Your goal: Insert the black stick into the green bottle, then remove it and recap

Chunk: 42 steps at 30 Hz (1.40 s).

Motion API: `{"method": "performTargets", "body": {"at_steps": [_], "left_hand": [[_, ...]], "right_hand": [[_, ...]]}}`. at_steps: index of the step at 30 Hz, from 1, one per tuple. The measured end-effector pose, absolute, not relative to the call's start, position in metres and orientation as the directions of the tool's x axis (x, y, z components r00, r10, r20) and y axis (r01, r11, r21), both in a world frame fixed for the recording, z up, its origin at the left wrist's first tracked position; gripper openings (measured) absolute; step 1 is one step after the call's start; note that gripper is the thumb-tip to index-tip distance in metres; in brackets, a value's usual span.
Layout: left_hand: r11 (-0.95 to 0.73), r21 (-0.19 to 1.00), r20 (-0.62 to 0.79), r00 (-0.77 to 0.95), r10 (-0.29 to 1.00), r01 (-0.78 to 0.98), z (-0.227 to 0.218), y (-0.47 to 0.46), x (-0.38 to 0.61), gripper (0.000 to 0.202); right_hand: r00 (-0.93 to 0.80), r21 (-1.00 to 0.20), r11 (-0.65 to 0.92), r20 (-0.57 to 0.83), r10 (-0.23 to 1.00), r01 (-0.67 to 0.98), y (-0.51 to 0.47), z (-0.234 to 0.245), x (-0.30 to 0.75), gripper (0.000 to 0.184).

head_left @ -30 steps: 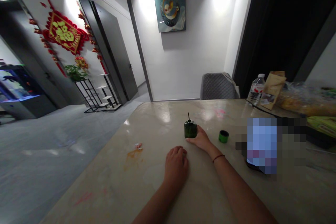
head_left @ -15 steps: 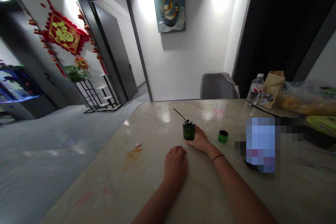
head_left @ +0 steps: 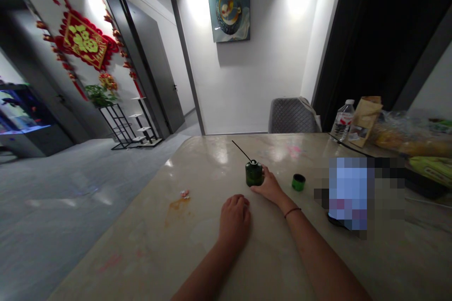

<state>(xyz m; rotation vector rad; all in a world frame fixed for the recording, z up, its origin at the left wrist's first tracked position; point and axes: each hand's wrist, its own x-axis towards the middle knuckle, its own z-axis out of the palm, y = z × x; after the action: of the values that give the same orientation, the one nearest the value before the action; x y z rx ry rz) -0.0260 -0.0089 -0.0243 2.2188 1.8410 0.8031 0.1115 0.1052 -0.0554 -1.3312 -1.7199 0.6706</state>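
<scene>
Beige marble, glossy under the ceiling lights, is seen across the table (head_left: 197,254), which is cut off at the near and right edges. A grey floor, a white wall and a dark open doorway (head_left: 155,56) are seen behind it. A red ornament (head_left: 84,42) and a painting (head_left: 228,7) are hung on the walls. A grey chair (head_left: 291,116) is pushed against the far edge.

A pixelated patch (head_left: 349,193) covers part of the right side, so what lies there cannot be made out. Beyond it, wrapped packages are too blurred to tell apart. A brown paper bag (head_left: 365,120) is stood upright just beside a clear bottle (head_left: 341,124), capped, its contents not readable.

The left hand (head_left: 235,218) is laid palm down on the marble, fingers loosely curled and empty, near the jar but not touching it. The right hand (head_left: 271,187) is set against the right flank of the jar (head_left: 254,175), which is grasped low down; how far the fingers wrap is hidden by the jar. An orange stain (head_left: 178,206) is smeared left of the hands.

The jar, dark green, is stood upright at mid-table, uncapped. A thin black stick (head_left: 241,149) is planted in its mouth and tilted up to the left. What else is inside cannot be seen. A green cap (head_left: 298,182) is left apart, right of the wrist.
</scene>
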Motion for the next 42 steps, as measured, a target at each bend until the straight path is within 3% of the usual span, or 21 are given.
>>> {"method": "performTargets", "body": {"at_steps": [7,11,16,22,27,37,42], "left_hand": [[-0.238,0.426,0.308,0.107,0.945,0.873,-0.025,-0.010,-0.027,0.023],[-0.233,0.435,0.291,0.109,0.950,0.870,-0.026,-0.010,-0.027,0.022],[-0.221,0.429,0.286,0.100,0.953,0.876,-0.025,-0.009,-0.026,0.021],[-0.237,0.411,0.306,0.111,0.946,0.880,-0.025,-0.009,-0.026,0.019],[-0.234,0.419,0.307,0.106,0.946,0.877,-0.025,-0.009,-0.026,0.020],[-0.235,0.430,0.306,0.105,0.946,0.872,-0.025,-0.008,-0.026,0.021],[-0.234,0.427,0.303,0.106,0.947,0.873,-0.025,-0.008,-0.026,0.021]], "right_hand": [[0.013,-0.730,0.269,0.355,0.935,0.628,0.102,-0.053,0.109,0.097],[0.004,-0.754,0.297,0.369,0.930,0.586,0.106,-0.059,0.109,0.102],[-0.008,-0.840,0.292,0.324,0.946,0.457,0.110,-0.064,0.110,0.090],[0.029,-0.729,0.365,0.466,0.884,0.578,0.108,-0.062,0.110,0.081],[-0.025,-0.770,0.340,0.389,0.921,0.540,0.108,-0.061,0.112,0.074],[0.007,-0.649,0.289,0.413,0.911,0.703,0.105,-0.056,0.111,0.060],[-0.018,-0.663,0.315,0.413,0.911,0.679,0.106,-0.057,0.112,0.056]]}}
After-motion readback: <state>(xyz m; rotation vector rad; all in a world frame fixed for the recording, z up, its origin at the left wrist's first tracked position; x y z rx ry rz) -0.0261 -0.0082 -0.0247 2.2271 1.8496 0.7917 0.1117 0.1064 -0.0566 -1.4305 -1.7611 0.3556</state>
